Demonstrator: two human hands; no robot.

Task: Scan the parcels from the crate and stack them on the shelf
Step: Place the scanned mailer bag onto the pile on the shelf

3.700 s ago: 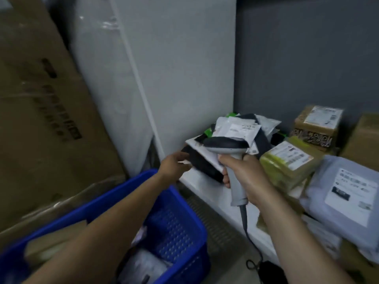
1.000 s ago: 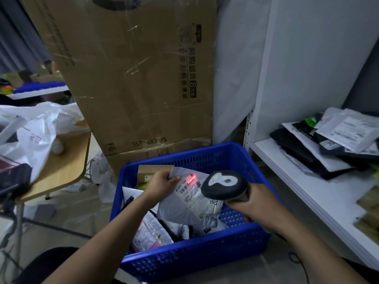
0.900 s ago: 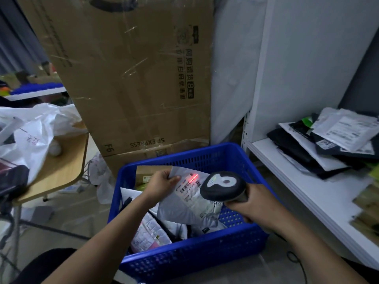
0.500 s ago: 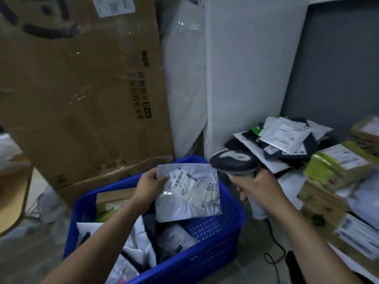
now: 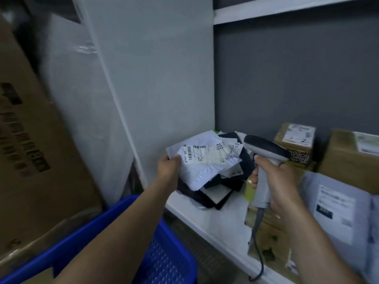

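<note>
Left hand point(image 5: 167, 171) pinches parcel point(image 5: 207, 162) over white shelf point(image 5: 196, 212) (grey wall point(image 5: 287, 78) behind); right hand point(image 5: 279, 185) curls fingers point(image 5: 254, 179) round scanner point(image 5: 266, 148)

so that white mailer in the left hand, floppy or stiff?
Likely floppy: the white mailer looks crumpled and bent beyond the left hand pinching its edge. Probably light: one pinch seems to carry it. Smooth film may slip.

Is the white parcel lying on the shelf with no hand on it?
No, the left hand grips the white parcel by its edge at the shelf.
</note>
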